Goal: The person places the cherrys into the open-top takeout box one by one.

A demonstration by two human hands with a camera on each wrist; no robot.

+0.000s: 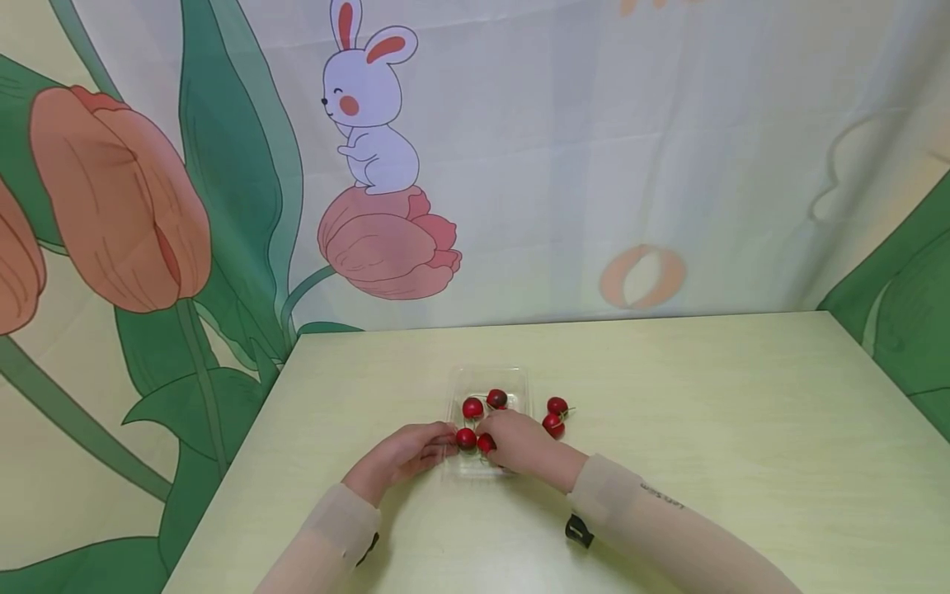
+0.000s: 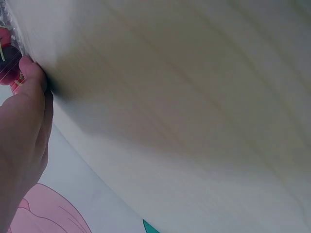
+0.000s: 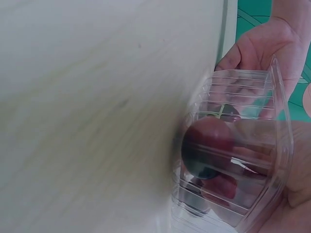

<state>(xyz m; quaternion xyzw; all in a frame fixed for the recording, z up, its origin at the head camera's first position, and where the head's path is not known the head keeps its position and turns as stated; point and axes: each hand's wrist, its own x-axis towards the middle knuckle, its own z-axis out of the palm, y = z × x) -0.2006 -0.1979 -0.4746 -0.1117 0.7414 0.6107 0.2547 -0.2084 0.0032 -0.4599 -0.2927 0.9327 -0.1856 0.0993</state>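
Observation:
A clear plastic box point(image 1: 478, 378) with red cherries point(image 1: 472, 407) in it stands on the table. My left hand point(image 1: 414, 450) rests at the box's left side, its fingers lying fairly straight against the outer wall; in the left wrist view the thumb is beside the cherries. My right hand point(image 1: 517, 439) reaches down into the box, fingertips pinching a cherry point(image 1: 486, 444) near the front. Through the box wall in the right wrist view, a large dark-red cherry point(image 3: 208, 145) shows in front of the right fingers. The right hand hides part of the box's contents.
Two more cherries point(image 1: 554, 417) with green stems lie on the table just right of the box. The pale wooden table point(image 1: 727, 429) reaches back to a printed curtain point(image 1: 519, 165) with a rabbit and tulips. Black straps point(image 1: 579, 531) show at the wrists.

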